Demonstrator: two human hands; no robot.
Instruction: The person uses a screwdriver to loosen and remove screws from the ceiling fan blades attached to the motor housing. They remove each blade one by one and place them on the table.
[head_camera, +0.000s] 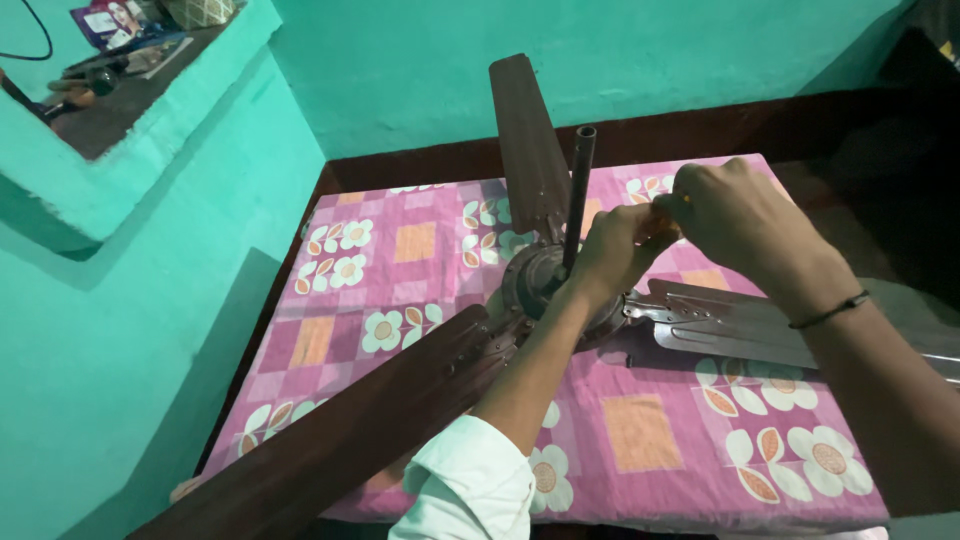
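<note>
A brown ceiling fan (545, 285) lay on its back on a table covered by a pink flowered cloth (400, 260), its down rod (578, 195) standing upright from the motor housing — a position that left the hub and blade brackets open to reach from above. 3 blades spread out flat: 1 dark blade (525, 140) ran toward the turquoise wall (600, 50), 1 long blade (340, 440) came toward the camera at the lower left, and 1 with a bare metal bracket (740, 325) lay to the right.

Both hands met just right of the rod, above the hub. The left hand (615, 250), its white sleeve rolled at the elbow, had its fingers curled and pinched on a small orange thing (664, 214) — too hidden to name. The right hand (745, 225), a thin black band at its wrist, was closed over the same spot, fingers bent tight together, seemingly steadying or turning it.

A shelf with clutter (110, 70) sat in the wall recess at upper left.
</note>
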